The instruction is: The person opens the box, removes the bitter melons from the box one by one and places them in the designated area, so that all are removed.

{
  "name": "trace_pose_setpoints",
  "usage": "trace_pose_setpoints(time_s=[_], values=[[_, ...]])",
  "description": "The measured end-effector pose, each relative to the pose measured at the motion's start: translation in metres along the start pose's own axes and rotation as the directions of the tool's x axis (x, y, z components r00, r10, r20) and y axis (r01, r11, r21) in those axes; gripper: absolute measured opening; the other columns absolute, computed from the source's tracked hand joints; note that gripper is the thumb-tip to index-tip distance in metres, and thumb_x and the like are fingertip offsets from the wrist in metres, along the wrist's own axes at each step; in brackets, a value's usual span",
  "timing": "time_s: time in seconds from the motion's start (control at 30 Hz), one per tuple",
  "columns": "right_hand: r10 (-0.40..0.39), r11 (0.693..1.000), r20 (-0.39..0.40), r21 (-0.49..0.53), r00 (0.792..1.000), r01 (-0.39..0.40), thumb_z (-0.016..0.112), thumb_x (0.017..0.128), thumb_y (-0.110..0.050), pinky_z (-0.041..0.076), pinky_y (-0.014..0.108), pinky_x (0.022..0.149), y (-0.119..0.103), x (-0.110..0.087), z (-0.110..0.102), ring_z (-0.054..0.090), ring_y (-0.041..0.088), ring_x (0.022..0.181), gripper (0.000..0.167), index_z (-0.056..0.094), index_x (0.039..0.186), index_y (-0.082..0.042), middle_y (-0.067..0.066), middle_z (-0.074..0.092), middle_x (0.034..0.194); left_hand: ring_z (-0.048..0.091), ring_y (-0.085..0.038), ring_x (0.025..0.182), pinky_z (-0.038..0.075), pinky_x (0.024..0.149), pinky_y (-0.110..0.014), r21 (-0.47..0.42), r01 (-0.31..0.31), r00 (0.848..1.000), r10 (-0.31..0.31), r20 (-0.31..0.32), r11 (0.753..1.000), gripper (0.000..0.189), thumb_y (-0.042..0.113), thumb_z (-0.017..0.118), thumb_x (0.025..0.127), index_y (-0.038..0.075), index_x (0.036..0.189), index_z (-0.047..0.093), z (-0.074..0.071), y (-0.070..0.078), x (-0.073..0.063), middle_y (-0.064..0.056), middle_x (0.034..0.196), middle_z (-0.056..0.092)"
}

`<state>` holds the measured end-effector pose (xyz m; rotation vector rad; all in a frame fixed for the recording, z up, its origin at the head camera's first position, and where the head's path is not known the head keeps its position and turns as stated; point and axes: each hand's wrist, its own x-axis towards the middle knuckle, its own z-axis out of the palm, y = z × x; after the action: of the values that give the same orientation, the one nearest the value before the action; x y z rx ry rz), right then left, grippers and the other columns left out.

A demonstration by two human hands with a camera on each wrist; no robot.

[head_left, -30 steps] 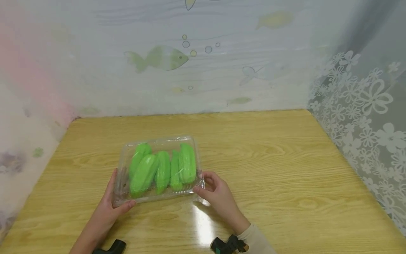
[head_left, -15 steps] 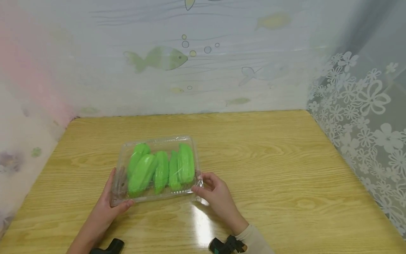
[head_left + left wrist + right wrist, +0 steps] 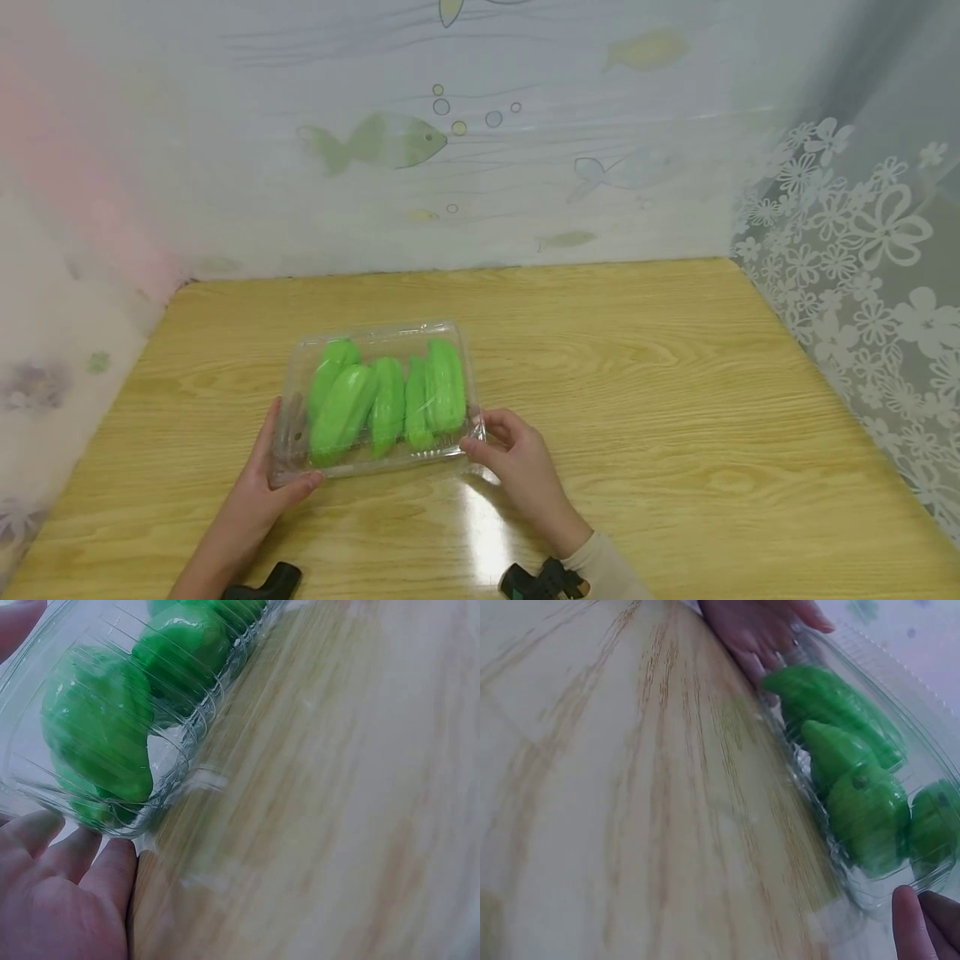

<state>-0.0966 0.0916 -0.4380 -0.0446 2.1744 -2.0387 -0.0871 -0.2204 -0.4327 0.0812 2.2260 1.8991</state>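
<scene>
A clear plastic clamshell box (image 3: pixel 288 454) stands left of centre on the wooden table, lid closed, slightly askew. Through the lid show several long, ridged green gourds (image 3: pixel 347 412), lying side by side. My left hand (image 3: pixel 253 496) grips the near left corner, thumb along the front edge and fingers against the left side. At the near right corner my right hand (image 3: pixel 525 471) pinches the box between thumb and fingers. In the left wrist view, the fingers (image 3: pixel 109 881) press up to the box's end. The right wrist view catches a fingertip (image 3: pixel 906 907) at the opposite end.
The wood-grain table (image 3: pixel 660 400) stretches out to the right and behind the box. A wall covering with printed fish (image 3: pixel 390 140) rises at its back edge. A flower-patterned curtain (image 3: pixel 870 250) borders the right side. Black wrist mounts (image 3: pixel 543 579) sit at the bottom.
</scene>
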Motion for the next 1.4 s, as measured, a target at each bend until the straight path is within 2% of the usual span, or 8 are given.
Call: trace_pose_setpoints(time_s=[0.17,0.27,0.33,0.4,0.53,0.87,1.13,1.4], values=[[-0.001,1.000,-0.015,0.012,1.000,0.002,0.070,0.076,-0.030,0.043,0.032,0.087,-0.007,-0.002,0.001,0.052,0.026,0.109,0.038,0.058,0.104,-0.007,0.008,0.051,0.124,-0.014,-0.025,0.130,-0.006,0.098,-0.058,0.001,-0.015,1.000,0.015,0.005,1.000,0.097,0.004,0.062,0.082,0.045,0.138,-0.006,0.000,0.000,0.001,-0.002,0.147,-0.016],[-0.007,1.000,-0.029,0.002,1.000,0.007,0.071,0.074,-0.034,0.043,0.031,0.086,0.000,0.002,0.000,0.051,0.023,0.110,0.040,0.059,0.102,-0.008,0.005,0.052,0.123,-0.012,-0.027,0.131,0.002,0.106,-0.032,-0.003,-0.026,1.000,0.027,0.006,1.000,0.097,0.002,0.061,0.083,0.044,0.139,-0.006,0.000,-0.001,0.001,-0.003,0.147,-0.016],[-0.009,1.000,-0.036,-0.009,0.999,0.008,0.071,0.073,-0.036,0.043,0.030,0.086,0.003,0.003,0.000,0.050,0.022,0.111,0.041,0.059,0.102,-0.009,0.004,0.053,0.122,-0.011,-0.027,0.131,0.006,0.105,-0.027,-0.009,-0.026,1.000,0.026,0.007,1.000,0.096,0.001,0.060,0.083,0.044,0.139,-0.006,0.000,-0.001,0.001,-0.003,0.147,-0.015],[-0.006,1.000,-0.034,-0.016,0.999,0.006,0.072,0.073,-0.036,0.043,0.031,0.087,0.004,0.003,0.000,0.050,0.022,0.111,0.041,0.059,0.101,-0.009,0.004,0.053,0.122,-0.011,-0.026,0.131,0.006,0.106,-0.028,-0.008,-0.019,1.000,0.020,0.005,1.000,0.096,0.002,0.060,0.083,0.044,0.139,-0.006,0.000,-0.002,0.001,-0.002,0.147,-0.015],[-0.005,1.000,-0.021,-0.030,1.000,0.005,0.071,0.074,-0.036,0.043,0.032,0.087,0.004,0.003,-0.001,0.051,0.023,0.110,0.041,0.060,0.101,-0.007,0.007,0.054,0.121,-0.014,-0.024,0.131,-0.006,0.098,-0.058,-0.010,-0.028,1.000,0.028,-0.003,1.000,0.093,0.004,0.059,0.084,0.044,0.139,-0.005,0.000,-0.002,0.000,0.000,0.147,-0.017],[-0.005,1.000,-0.009,-0.015,1.000,0.005,0.071,0.074,-0.034,0.046,0.028,0.082,0.005,0.003,-0.002,0.057,0.019,0.101,0.037,0.061,0.096,-0.005,0.007,0.058,0.115,-0.014,-0.022,0.131,-0.001,0.104,-0.034,0.007,-0.060,0.998,0.060,0.017,0.998,0.083,0.006,0.051,0.090,0.043,0.139,-0.005,0.001,-0.004,-0.003,0.002,0.146,-0.018],[0.012,1.000,-0.017,-0.004,1.000,-0.012,0.072,0.072,-0.036,0.047,0.028,0.080,0.005,0.002,-0.002,0.059,0.016,0.095,0.039,0.061,0.093,-0.006,0.004,0.061,0.108,-0.016,-0.020,0.130,-0.009,0.098,-0.052,-0.002,-0.057,0.998,0.057,0.013,0.998,0.084,0.007,0.052,0.089,0.042,0.139,-0.005,0.001,-0.006,-0.003,0.003,0.146,-0.019],[0.004,1.000,-0.034,-0.014,0.999,-0.005,0.072,0.074,-0.031,0.046,0.027,0.081,0.006,0.002,-0.001,0.059,0.017,0.094,0.033,0.061,0.089,-0.004,0.007,0.059,0.111,-0.015,-0.021,0.130,-0.008,0.097,-0.055,0.005,-0.060,0.998,0.060,0.013,0.998,0.083,0.007,0.052,0.089,0.042,0.140,-0.004,0.001,-0.009,-0.004,0.003,0.146,-0.018]])
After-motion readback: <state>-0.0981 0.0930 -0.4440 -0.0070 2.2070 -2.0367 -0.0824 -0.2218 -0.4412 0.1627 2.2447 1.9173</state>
